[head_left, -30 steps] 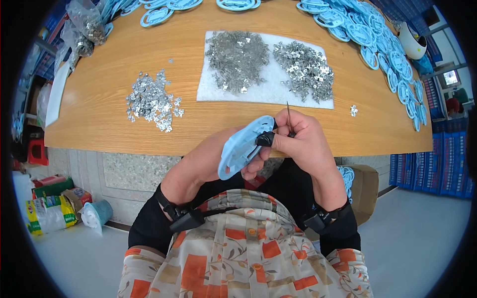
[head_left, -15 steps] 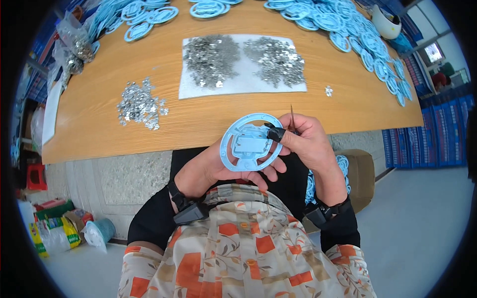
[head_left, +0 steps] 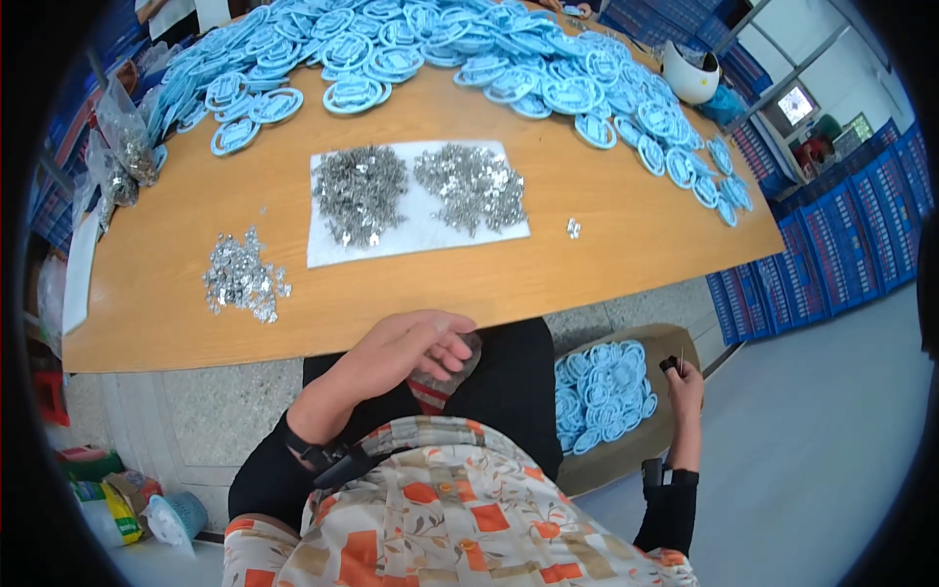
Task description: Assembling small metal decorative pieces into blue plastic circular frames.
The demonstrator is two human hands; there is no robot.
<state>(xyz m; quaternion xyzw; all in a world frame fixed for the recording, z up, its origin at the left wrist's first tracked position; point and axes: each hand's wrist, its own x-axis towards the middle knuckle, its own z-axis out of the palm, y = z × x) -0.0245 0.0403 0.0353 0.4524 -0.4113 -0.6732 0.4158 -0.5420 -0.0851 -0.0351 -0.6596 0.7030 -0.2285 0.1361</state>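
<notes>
My left hand [head_left: 416, 349] is over my lap at the table's front edge, palm turned inward, fingers loosely bent and apart, with nothing in it. My right hand [head_left: 687, 388] is out to the right, by the right edge of a cardboard box [head_left: 675, 344]. It is closed on a thin pointed metal tool [head_left: 683, 358], perhaps tweezers; most of it is hidden in the fist. A black cover [head_left: 670, 365] wraps the thumb tip. Light blue oval plastic frames [head_left: 602, 391] fill the box.
On the wooden table [head_left: 411, 293], a white foam sheet [head_left: 416, 249] bears two heaps of small metal pieces [head_left: 359, 194]. A loose heap [head_left: 245, 276] lies left, a small cluster [head_left: 573, 228] right. Blue frames [head_left: 391, 49] pile along the back. Blue crates [head_left: 831, 254] stand right.
The blue oval frame has left both hands; which one it is now, I cannot tell. My right hand has swung right and down past the box, still gripping the tool. The view has shifted.
</notes>
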